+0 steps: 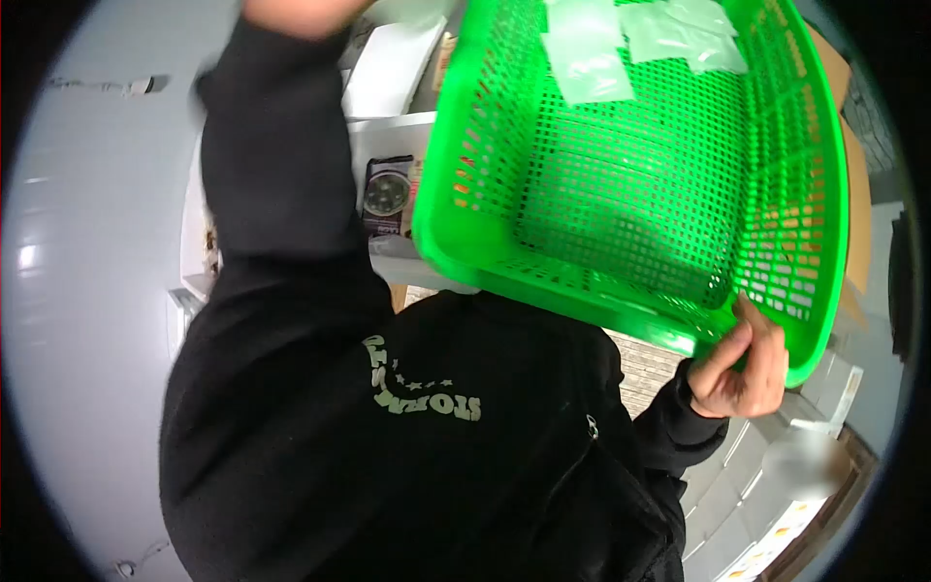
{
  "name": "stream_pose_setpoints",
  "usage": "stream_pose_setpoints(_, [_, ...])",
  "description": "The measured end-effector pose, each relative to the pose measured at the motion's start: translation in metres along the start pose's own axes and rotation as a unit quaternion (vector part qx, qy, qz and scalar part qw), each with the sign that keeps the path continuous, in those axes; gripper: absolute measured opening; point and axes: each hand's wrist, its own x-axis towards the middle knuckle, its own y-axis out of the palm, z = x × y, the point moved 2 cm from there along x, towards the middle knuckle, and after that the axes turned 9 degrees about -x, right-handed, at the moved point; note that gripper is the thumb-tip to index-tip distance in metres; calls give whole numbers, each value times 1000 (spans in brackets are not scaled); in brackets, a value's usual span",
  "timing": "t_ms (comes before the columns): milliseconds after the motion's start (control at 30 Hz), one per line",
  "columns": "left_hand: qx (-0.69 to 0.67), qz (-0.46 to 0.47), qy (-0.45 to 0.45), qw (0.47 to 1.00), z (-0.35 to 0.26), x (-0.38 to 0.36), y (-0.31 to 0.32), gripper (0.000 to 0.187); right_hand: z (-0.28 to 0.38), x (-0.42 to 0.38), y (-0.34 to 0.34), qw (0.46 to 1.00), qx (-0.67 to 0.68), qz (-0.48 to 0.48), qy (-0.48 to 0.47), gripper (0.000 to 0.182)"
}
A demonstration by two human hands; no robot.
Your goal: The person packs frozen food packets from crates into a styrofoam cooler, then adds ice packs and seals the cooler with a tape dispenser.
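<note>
A large green plastic basket [621, 165] with a mesh floor is tilted in front of my chest. My right hand [747, 373] is closed around its rim at the near right corner. Several pale translucent packets [588, 68] lie inside, at the basket's far end. My left hand [303, 12] shows only in part at the top edge, smeared by motion, with its fingers out of view. That arm, in a black sleeve, reaches up left of the basket and apart from it.
Left of the basket, a dark printed packet [388, 197] sits in a white container [407, 141]. A white flat panel [393, 68] stands above it. Brown cardboard [855, 209] shows behind the basket's right side. Stacked pale boxes [742, 480] are at lower right.
</note>
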Motion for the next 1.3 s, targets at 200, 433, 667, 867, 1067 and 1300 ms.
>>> stream_pose_setpoints(200, [96, 19, -406, 909, 90, -227, -42, 92, 0, -17, 14, 989, 26, -144, 32, 27])
stream_pose_setpoints(433, [234, 195, -693, 654, 203, -398, 50, 108, -21, -23, 24, 958, 32, -279, -61, 37])
stream_pose_setpoints(667, [241, 78, -471, 845, 157, -246, -29, 49, -10, -24, 16, 977, -4, -212, -31, 31])
stream_pose_setpoints(867, [105, 150, -56, 982, 78, 6, 110, 63, -4, -19, 11, 983, -27, -181, -34, 29])
stream_pose_setpoints(1067, [304, 492, -210, 788, 153, -9, 284, 138, -21, -21, 6, 986, -8, -138, -90, 20])
stream_pose_setpoints(1300, [277, 468, -150, 826, 122, -17, 277, 106, -28, -20, 6, 986, 40, -83, -141, 20])
